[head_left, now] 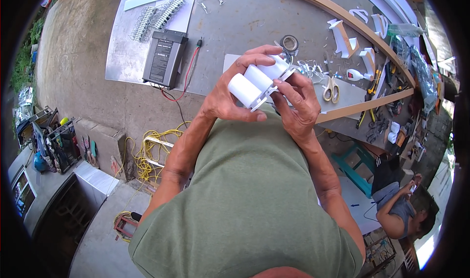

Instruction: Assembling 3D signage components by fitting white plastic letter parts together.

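Over the near edge of the grey worktable, I hold a pack of white cylinders [245, 90] lying side by side, their right ends set in a white plastic holder [265, 95]. My left hand [221, 94] wraps round the pack, thumb below and fingers over the top. From the other side, my right hand [299, 106] pinches at the holder end with thumb and fingertips. The fingers partly cover the farthest cylinder. Just beyond lie a roll of dark tape [289, 43] and a heap of small wires and clips [313, 72].
On the table's left stands a dark grey device [165, 58] with a red lead [192, 68], near metal coils [170, 11]. Scissors [331, 90] and a wooden strip [364, 104] lie right. Yellow cable [147, 153] tangles on the floor. Another person [399, 204] sits lower right.
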